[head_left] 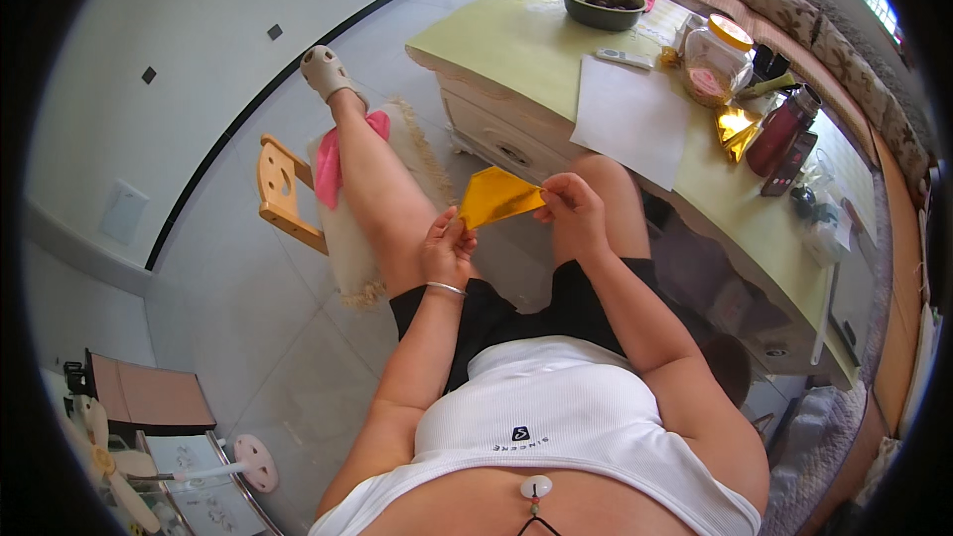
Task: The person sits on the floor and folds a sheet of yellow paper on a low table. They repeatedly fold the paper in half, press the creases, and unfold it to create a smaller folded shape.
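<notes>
Above my lap I hold a shiny piece of gold foil paper (496, 197), folded to a pointed, many-sided shape. My left hand (450, 246), with a silver bangle at its wrist, pinches the lower left corner between thumb and fingers. At the right tip, my right hand (576, 210) pinches the foil between thumb and forefinger. Between the two hands the sheet is stretched out, its broad face turned up toward me.
The green-topped table (516, 35) at right bears a white paper sheet (632, 109), a green basket (602, 6), a remote (624, 59), a yellow-lidded jar (717, 65), more gold foil (737, 129) and a maroon flask (779, 134). A small wooden chair (283, 194) supports my outstretched leg.
</notes>
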`<action>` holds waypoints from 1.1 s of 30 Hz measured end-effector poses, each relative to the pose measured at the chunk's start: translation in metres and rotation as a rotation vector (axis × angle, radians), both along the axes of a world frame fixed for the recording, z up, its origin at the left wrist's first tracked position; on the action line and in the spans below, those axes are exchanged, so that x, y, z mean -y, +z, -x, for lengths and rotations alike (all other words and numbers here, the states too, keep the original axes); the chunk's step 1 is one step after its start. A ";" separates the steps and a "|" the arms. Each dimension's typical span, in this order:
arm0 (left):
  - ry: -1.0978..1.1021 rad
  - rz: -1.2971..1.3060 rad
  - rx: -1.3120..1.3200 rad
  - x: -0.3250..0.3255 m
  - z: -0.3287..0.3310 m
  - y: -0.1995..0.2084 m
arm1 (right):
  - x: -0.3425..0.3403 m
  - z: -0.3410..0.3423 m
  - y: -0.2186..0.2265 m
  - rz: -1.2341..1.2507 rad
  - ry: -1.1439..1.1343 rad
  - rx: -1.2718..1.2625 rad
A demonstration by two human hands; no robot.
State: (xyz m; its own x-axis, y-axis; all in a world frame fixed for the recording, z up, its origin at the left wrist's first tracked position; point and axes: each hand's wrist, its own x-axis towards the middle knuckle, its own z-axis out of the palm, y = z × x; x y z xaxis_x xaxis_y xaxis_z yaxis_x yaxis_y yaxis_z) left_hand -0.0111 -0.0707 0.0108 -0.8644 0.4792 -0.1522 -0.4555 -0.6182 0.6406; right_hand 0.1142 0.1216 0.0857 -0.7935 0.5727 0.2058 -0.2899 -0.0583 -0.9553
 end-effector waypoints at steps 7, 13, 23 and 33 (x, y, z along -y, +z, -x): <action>0.004 0.061 -0.083 0.001 0.000 0.005 | -0.015 -0.007 0.006 -0.082 0.078 0.118; 0.026 0.177 -0.192 0.005 0.006 0.003 | -0.023 -0.004 -0.006 -0.121 0.112 0.213; 0.039 0.178 -0.128 0.008 0.000 0.017 | -0.021 -0.011 0.015 -0.038 0.220 0.365; 0.007 0.137 -0.126 0.008 0.000 0.014 | -0.024 -0.009 0.012 0.068 0.281 0.253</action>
State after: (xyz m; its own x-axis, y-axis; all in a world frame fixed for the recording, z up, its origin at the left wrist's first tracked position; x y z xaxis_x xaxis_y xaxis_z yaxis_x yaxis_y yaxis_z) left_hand -0.0109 -0.0784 0.0246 -0.8842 0.4550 -0.1059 -0.3619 -0.5239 0.7711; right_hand 0.1232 0.1459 0.0975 -0.9423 0.3312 -0.0479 -0.0090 -0.1681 -0.9857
